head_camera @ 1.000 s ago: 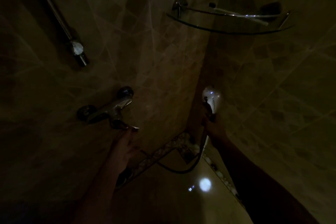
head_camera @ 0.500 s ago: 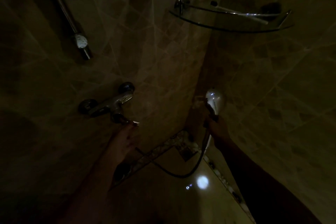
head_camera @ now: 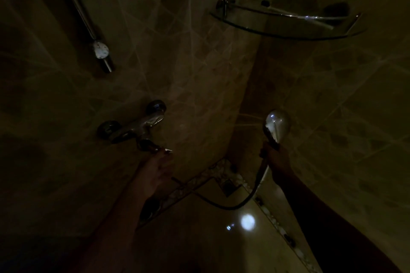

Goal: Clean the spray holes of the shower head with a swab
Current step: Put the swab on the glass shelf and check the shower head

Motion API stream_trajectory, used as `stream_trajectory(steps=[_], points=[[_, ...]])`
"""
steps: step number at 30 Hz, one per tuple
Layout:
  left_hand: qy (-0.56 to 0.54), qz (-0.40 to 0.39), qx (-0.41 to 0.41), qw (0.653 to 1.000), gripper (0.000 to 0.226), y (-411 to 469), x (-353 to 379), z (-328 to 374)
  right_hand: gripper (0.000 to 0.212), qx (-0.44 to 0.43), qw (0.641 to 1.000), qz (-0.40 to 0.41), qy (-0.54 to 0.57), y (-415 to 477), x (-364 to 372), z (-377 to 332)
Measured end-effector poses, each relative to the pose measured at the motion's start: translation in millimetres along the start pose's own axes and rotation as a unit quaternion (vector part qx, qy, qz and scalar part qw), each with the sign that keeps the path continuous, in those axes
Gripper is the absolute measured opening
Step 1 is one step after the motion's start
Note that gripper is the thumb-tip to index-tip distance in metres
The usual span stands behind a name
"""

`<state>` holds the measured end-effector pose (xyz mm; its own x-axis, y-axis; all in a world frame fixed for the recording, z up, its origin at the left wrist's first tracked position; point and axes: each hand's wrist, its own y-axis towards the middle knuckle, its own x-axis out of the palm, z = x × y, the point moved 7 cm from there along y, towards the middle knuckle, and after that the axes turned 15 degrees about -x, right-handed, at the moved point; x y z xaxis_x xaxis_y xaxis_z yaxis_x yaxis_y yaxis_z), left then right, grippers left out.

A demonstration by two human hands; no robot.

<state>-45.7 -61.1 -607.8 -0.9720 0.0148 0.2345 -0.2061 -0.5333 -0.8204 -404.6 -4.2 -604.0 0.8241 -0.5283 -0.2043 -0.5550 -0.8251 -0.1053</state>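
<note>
**Hand positions: right on head, left at mixer**

Right hand (head_camera: 276, 159) is clenched round the handle of the shower head (head_camera: 277, 125) and holds it upright before the wall corner. Left hand (head_camera: 155, 170) reaches up beneath the mixer (head_camera: 133, 129). Its fingertips meet the lever (head_camera: 153, 147), but the light is too dim to tell whether they curl round it or only touch. The hose (head_camera: 233, 205) hangs in a loop between the two arms. Faint pale streaks run from the head toward the corner. These are probably water, but this cannot be confirmed. No swab can be made out in either hand.

Probable step: setting the water flow. Swabbing is not under way.

Hazards:
- Spray. Moving the lever too far would send a hard jet against the wall and back at the person.
- Slip. A wet handle held in one hand could twist or drop, and the hose would drag it down.
- Snag. The hose loop lies near the left forearm and could catch on it.
- Poor light. The spray holes would be hard to find, so a swab could miss them.
</note>
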Motion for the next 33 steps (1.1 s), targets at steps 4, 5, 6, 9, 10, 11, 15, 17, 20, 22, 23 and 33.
stream_trajectory(steps=[4, 5, 6, 9, 10, 11, 15, 17, 20, 22, 23, 33], points=[[-0.015, -0.003, -0.007, 1.0, 0.02, 0.8, -1.3, -0.3, 0.016, 0.014, 1.0, 0.002, 0.025, -2.3, 2.4, -1.9], [-0.019, -0.007, -0.006, 1.0, 0.019, 0.9, -0.9, -0.1, 0.013, 0.013, 0.999, 0.0, 0.03, -3.3, 3.6, -3.6], [-0.02, -0.009, -0.004, 1.0, 0.019, 1.3, -1.4, 0.1, 0.017, 0.01, 0.999, -0.004, 0.031, -4.5, 4.8, -5.9], [-0.01, -0.012, -0.005, 1.0, 0.022, 1.1, -1.6, 0.0, 0.016, 0.0, 0.999, -0.01, 0.033, -6.4, 7.8, -8.1], [-0.008, -0.012, -0.006, 1.0, 0.022, 1.5, -2.1, 0.2, 0.017, -0.001, 0.999, -0.013, 0.032, -6.5, 8.5, -7.4], [-0.007, -0.012, -0.008, 1.0, 0.023, 2.4, -2.9, 0.4, 0.018, 0.001, 0.999, -0.014, 0.031, -6.7, 9.6, -6.9], [-0.009, -0.01, -0.019, 1.0, 0.028, 6.3, -7.3, 0.5, 0.02, 0.006, 1.0, -0.007, 0.02, -7.7, 12.8, -6.2], [-0.013, -0.008, -0.021, 1.0, 0.026, 7.0, -8.8, 0.9, 0.023, 0.006, 1.0, -0.008, 0.019, -8.9, 15.4, -7.0], [-0.026, -0.013, -0.017, 0.999, 0.025, 7.8, -10.7, 2.2, 0.022, 0.006, 1.0, -0.01, 0.014, -8.3, 19.2, -6.4], [-0.023, -0.012, -0.017, 1.0, 0.032, 7.9, -11.6, 2.9, 0.014, 0.012, 1.0, -0.012, 0.013, -6.3, 21.2, -2.0], [-0.022, -0.009, -0.014, 1.0, 0.032, 7.0, -11.0, 3.8, 0.012, 0.014, 1.0, -0.012, 0.016, -5.4, 21.7, 0.1], [-0.084, -0.007, -0.002, 0.996, 0.014, 16.1, -4.2, 16.9, 0.011, 0.002, 1.0, -0.008, 0.01, 1.9, 33.4, 1.4]])
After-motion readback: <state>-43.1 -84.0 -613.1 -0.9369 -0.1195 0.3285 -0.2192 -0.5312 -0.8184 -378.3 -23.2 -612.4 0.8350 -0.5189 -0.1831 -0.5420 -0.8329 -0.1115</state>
